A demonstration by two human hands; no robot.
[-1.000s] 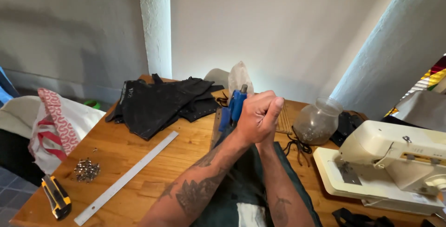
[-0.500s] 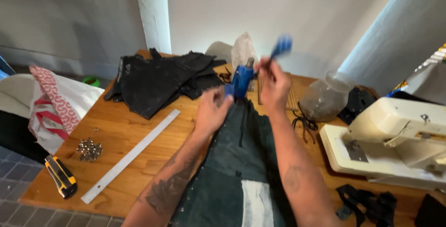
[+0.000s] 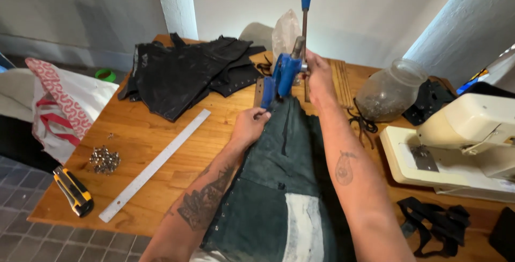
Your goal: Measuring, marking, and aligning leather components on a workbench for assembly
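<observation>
The right hand point(image 3: 317, 74) has a closed grip on the blue hand press point(image 3: 285, 74), its lever upright, while the left hand point(image 3: 249, 125) pinches the dark green leather garment point(image 3: 279, 187) under it on the wooden surface point(image 3: 161, 133).

We look through a single camera worn on the head, angled down and forward over a wooden worktable point(image 3: 161, 149) that fills most of the view. Our own forearms enter from the bottom edge and reach away from us, so the left hand point(image 3: 249, 125) and right hand point(image 3: 319, 74) sit near the middle of the frame, close to the lens. The far edge of the table meets a pale wall point(image 3: 370, 10) ahead. No second view exists to overlap with this one.
</observation>
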